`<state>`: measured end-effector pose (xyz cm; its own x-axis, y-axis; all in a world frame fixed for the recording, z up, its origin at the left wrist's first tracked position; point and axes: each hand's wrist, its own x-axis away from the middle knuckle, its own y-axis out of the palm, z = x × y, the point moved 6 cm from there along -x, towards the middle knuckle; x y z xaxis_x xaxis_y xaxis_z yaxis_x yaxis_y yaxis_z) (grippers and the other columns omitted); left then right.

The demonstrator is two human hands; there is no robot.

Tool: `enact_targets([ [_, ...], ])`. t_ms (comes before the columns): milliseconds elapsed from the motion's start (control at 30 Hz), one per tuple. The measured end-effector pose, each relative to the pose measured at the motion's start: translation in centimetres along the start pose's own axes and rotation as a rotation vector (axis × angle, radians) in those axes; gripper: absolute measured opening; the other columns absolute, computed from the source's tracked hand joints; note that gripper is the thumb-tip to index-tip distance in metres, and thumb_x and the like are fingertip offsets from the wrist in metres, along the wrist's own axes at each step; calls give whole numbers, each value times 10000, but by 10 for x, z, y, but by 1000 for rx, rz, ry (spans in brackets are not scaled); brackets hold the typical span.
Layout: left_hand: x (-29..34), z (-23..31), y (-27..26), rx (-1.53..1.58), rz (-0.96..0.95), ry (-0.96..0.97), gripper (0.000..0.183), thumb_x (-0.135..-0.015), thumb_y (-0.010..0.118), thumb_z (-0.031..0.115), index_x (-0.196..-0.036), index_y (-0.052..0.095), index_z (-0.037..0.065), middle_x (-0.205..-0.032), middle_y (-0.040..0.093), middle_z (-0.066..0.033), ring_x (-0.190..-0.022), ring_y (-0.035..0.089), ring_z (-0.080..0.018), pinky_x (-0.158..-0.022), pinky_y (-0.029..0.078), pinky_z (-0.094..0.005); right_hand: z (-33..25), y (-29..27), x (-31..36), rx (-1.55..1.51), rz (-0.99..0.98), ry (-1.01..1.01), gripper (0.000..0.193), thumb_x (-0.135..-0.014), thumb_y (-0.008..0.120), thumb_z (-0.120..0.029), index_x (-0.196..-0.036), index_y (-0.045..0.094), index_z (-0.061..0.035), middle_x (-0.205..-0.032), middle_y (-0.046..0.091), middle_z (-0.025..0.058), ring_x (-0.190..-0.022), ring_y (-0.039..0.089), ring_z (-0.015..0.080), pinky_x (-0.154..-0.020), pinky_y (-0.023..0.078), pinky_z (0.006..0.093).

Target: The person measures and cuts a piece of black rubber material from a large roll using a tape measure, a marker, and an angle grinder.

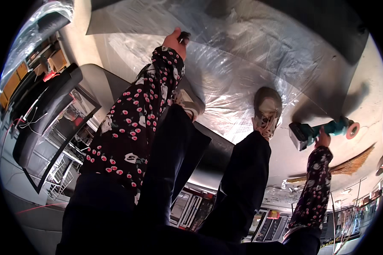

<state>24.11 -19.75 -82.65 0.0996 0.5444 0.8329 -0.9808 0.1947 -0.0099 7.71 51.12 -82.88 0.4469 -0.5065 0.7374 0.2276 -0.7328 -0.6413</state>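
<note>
My right hand [322, 140] is wrapped round the body of a teal and black cordless angle grinder [335, 127]. A round orange-brown disc [352, 131] sits at the grinder's right end, and its dark battery end points left. The tool is held over the pale floor, right of my shoe. My left hand [173, 43] is stretched forward with its fingers closed on a small dark object [184, 37], too small to name. Beneath that hand lies wrinkled clear plastic sheeting [225, 59] over a dark sheet.
My shoes [268, 106] are on the plastic. A straw broom [355, 161] lies on the floor at the right. Dark curved panels [47, 119] and a black frame [66, 148] stand at the left. Racks and loose gear [276, 227] are at the bottom of the picture.
</note>
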Motion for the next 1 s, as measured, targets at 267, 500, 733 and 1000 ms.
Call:
enact_targets([
  [267, 144, 175, 63, -237, -146, 222, 188, -855, 468, 137, -783, 568, -6, -743, 586, -84, -675, 481, -156, -663, 384, -263, -170, -17, 348, 309, 56, -1011, 441, -871, 502, -139, -1255, 358, 21, -1203, 436, 184, -1086, 468, 288, -925, 381, 398],
  [500, 337, 318, 72, -133, -290, 221, 314, -869, 398, 221, -750, 581, -5, -745, 586, -75, -736, 498, -157, -755, 378, -276, -374, -22, 634, 502, 300, -1744, 837, -788, 612, -393, -1385, 148, -34, -1416, 188, 223, -1318, 136, 404, -1040, 111, 563],
  [733, 478, 403, -78, 122, -250, 66, 274, -872, 403, 188, -778, 576, -2, -738, 574, -70, -707, 513, -159, -696, 394, -289, -426, 18, 827, 981, 76, -2017, 490, -788, 559, -436, -1130, 522, -87, -1125, 518, 115, -1125, 432, 280, -1055, 94, 519],
  [1000, 571, 443, -174, 15, -293, -25, 343, -912, 343, 246, -829, 586, 19, -806, 585, -74, -794, 540, -154, -751, 408, -283, -456, 33, 941, 940, -136, -2337, 173, -671, 698, -62, -763, 552, -74, -721, 541, 51, -726, 496, 242, -676, 369, 361],
])
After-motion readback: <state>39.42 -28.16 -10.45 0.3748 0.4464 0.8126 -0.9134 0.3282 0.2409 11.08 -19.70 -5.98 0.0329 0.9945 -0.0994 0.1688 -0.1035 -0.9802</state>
